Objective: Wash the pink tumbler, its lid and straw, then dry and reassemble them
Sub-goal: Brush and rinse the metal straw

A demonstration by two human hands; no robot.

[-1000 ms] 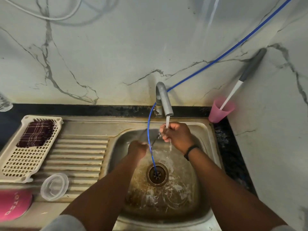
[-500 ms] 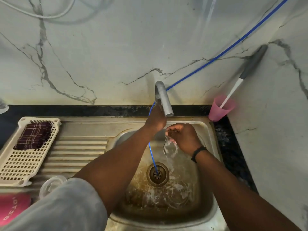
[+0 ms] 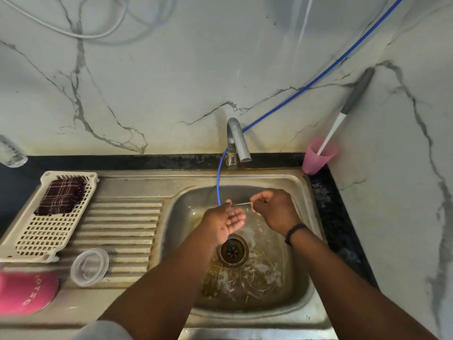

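My right hand [image 3: 274,212] pinches a thin clear straw [image 3: 242,204], held level over the sink basin [image 3: 301,241]. My left hand [image 3: 224,220] lies palm up just left of it with relaxed fingers, its thumb tip at the straw's left end. The pink tumbler [image 3: 24,293] lies on the counter at the bottom left, partly cut off by the frame edge. Its clear lid [image 3: 89,267] rests on the ribbed drainboard [image 3: 122,224] beside it. No water runs from the tap [image 3: 236,141].
A blue hose [image 3: 218,182] drops past the tap into the drain [image 3: 232,251]. A cream basket [image 3: 49,231] holding a dark checked cloth [image 3: 62,196] sits on the left. A pink cup [image 3: 317,155] with a brush stands in the back right corner.
My left hand went up to the tap, then came back down beside the straw. The water stream has stopped. My right hand still holds the straw.
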